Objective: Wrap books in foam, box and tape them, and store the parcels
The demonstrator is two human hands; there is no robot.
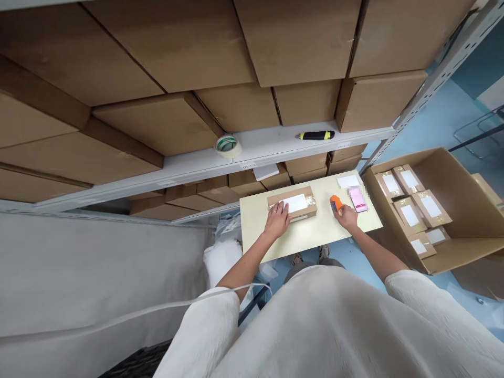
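A small taped cardboard box (305, 213) with a white label (296, 203) on top lies on the pale yellow table (255, 236). My left hand (276, 219) rests on the left part of this box, fingers stretched out at the label's edge. To the right, my right hand (346, 217) grips an orange hand-held tool (336, 203) with a dark patch on its side; its exact kind is unclear. Beside that hand lies a phone (358, 199) with a pink, partly blurred screen. A white paper slip (347, 181) is behind the phone.
A large open carton (468, 210) at the right holds several labelled small boxes (431, 206). Behind the table, a metal shelf (268, 139) carries stacked cardboard boxes (307, 102), a tape roll (227, 146) and a black-and-yellow utility knife (315, 135). A white cable (157, 307) crosses near my left arm.
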